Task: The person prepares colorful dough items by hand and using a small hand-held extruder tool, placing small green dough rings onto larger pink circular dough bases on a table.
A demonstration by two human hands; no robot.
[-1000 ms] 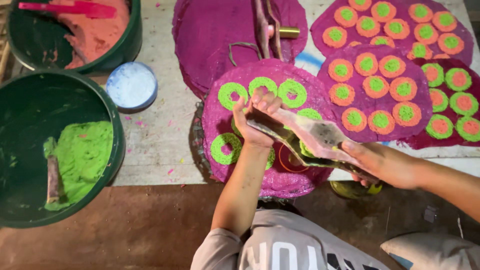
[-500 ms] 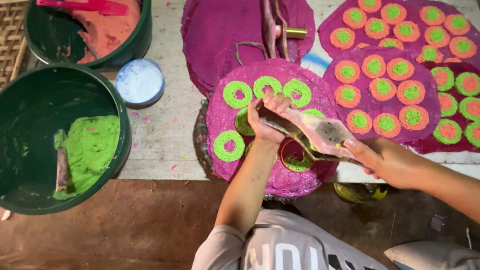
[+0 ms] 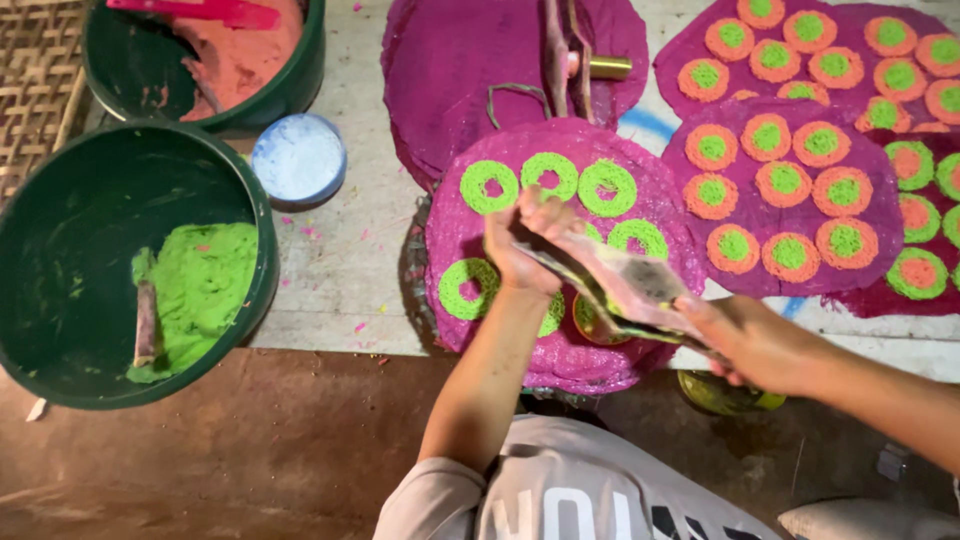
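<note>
Head view, looking straight down: both hands work a stained piping bag (image 3: 630, 285) over a round purple disc (image 3: 560, 250) lying on the pale surface (image 3: 340, 250). The left hand (image 3: 520, 245) is curled around the bag's front end, fingers pinching it just above the disc, while the right hand (image 3: 760, 345) grips the rear of the bag, closed tight on it. Green rings (image 3: 548, 175) already line the disc's far edge, another sits on the left side and more show partly under the bag, so the step in hand looks like piping rings, roughly half done by my reckoning. The near half of the disc is bare purple. The next ring, I'd judge, calls for a steady squeeze from the rear hand and a small guided circle by the front one, kept clear of neighbouring rings. The green paste bowl (image 3: 110, 265) sits well left, a red paste bowl (image 3: 220, 60) beyond it, a small blue lid (image 3: 298, 158) between. Finished discs (image 3: 790, 190) with orange-and-green dots lie right.
</note>
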